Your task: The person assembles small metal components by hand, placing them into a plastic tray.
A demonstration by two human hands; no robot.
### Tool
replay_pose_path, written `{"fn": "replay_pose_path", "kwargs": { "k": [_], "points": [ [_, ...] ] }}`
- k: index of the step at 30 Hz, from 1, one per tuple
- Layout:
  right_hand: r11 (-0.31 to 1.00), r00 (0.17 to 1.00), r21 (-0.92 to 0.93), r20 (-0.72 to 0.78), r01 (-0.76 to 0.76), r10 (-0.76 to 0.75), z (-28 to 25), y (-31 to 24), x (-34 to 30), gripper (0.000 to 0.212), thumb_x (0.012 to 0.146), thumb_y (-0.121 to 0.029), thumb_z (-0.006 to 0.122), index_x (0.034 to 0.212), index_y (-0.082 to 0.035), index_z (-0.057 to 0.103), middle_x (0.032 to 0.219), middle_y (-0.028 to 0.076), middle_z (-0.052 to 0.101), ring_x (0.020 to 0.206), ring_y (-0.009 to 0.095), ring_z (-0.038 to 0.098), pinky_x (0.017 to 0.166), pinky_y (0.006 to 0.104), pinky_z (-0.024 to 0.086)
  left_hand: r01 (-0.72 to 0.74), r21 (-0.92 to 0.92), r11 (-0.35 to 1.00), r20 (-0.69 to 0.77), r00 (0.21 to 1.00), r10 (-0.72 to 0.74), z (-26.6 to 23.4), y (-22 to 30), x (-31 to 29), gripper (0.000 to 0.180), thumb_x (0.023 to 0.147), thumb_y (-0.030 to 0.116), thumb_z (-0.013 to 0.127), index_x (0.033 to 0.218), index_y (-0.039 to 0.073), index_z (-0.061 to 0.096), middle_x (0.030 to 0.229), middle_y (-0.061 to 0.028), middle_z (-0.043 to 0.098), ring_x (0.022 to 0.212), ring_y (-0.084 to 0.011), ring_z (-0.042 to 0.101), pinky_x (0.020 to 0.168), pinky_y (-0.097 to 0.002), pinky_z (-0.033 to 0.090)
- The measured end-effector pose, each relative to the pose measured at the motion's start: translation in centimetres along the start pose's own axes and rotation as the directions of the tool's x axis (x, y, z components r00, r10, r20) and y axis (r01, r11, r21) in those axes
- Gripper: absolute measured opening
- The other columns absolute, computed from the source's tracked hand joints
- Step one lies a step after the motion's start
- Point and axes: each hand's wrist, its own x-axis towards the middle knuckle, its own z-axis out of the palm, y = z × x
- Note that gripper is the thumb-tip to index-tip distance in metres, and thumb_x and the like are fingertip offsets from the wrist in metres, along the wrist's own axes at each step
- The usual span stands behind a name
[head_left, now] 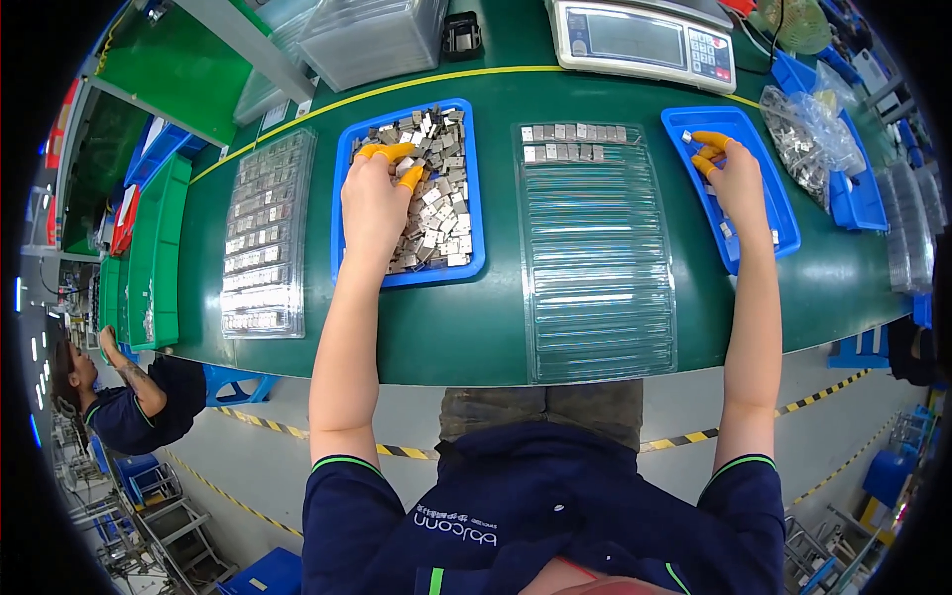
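Observation:
My left hand [375, 203], with orange finger cots on its fingertips, reaches over a blue tray [478, 228] heaped with small silver metal parts [436, 213]. Its thumb and forefinger are apart above the pile. My right hand [736, 183], also in orange finger cots, is over a narrower blue tray [788, 223] at the right. Its fingers are bent but apart, and a small silver part [686, 137] sits by the forefinger's tip. Between my hands lies a clear ribbed plastic tray [597, 258], with two short rows of metal parts [563, 153] at its far end.
At left, a filled clear tray [266, 238] lies beside green bins [157, 258]. A scale [643, 40], stacked clear trays [372, 35] and a black box [462, 38] stand at the back. A bag of parts [808, 144] lies far right. Another person [149, 397] works at left.

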Motion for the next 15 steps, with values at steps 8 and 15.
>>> {"fn": "replay_pose_path", "kwargs": {
  "k": [8,15],
  "points": [
    [0.997,0.98,0.08,-0.199,0.012,0.005,0.5,0.2,0.1,0.026,0.077,-0.003,0.065,0.103,-0.006,0.065,0.088,0.015,0.063,0.083,0.027,0.061,0.074,0.0351,0.049,-0.008,-0.126,0.992,-0.056,0.998,0.001,0.5,-0.8,0.5,0.016,0.072,0.005,0.067,0.084,-0.006,0.063,0.083,-0.0163,0.062,0.074,-0.0285,0.061,0.069,-0.0365,0.049],
    [0.999,0.955,-0.006,-0.291,0.054,-0.054,0.3,0.8,0.8,0.024,0.073,-0.006,0.07,0.096,-0.003,0.066,0.089,0.013,0.065,0.079,0.022,0.064,0.072,0.0313,0.051,0.037,-0.276,0.961,-0.144,0.986,-0.079,-0.4,-0.6,0.8,0.021,0.075,0.005,0.067,0.094,-0.001,0.066,0.082,-0.0122,0.067,0.074,-0.0196,0.066,0.069,-0.0292,0.052]
  ]
}}
